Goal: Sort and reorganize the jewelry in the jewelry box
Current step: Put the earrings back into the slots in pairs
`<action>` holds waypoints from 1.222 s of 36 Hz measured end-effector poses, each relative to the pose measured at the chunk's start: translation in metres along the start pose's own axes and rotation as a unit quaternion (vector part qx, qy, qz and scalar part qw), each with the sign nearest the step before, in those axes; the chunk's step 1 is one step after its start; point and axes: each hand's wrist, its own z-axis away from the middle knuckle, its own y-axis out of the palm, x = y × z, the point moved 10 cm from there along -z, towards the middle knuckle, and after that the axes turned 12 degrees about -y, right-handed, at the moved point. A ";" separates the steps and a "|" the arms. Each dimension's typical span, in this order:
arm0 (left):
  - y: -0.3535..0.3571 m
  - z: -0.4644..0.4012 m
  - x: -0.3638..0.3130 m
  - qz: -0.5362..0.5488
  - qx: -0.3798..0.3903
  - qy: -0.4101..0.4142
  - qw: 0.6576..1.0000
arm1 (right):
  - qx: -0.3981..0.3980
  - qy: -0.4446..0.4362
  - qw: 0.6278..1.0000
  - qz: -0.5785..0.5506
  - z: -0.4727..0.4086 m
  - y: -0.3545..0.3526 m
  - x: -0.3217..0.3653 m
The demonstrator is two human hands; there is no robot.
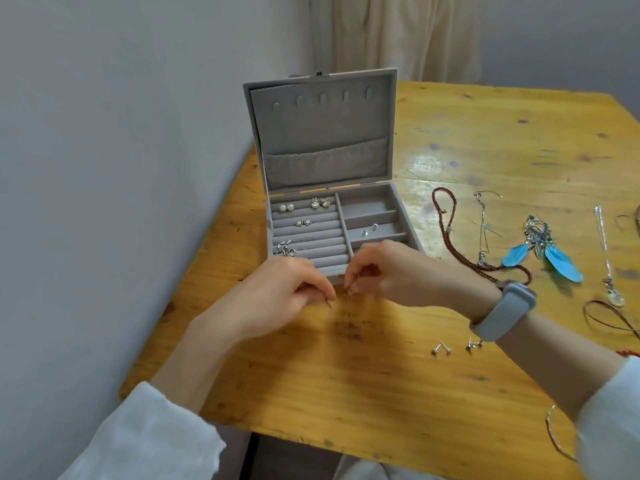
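I sit at a yellow wooden table (485, 140), knotted and scuffed, glossy with light at its far side. A plain grey wall (104, 133) runs along my left; a cream curtain (398, 32) hangs beyond.

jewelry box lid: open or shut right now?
Open. The jewelry box lid stands upright behind the tray, its inner pocket and hook tabs facing the camera, and the ring rolls and compartments lie exposed.

Hands (294, 289) pinch studs before box (322, 188)

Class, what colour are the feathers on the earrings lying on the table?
Bright blue feathers, shown best in the head view.
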 end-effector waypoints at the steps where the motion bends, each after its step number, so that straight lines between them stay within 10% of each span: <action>1: -0.004 -0.005 0.004 -0.001 -0.014 -0.007 1.000 | -0.027 0.003 1.000 -0.010 -0.003 -0.005 -0.002; 44: -0.029 -0.087 0.024 0.002 -0.131 -0.076 0.988 | -0.140 0.043 0.982 0.117 -0.059 -0.041 -0.045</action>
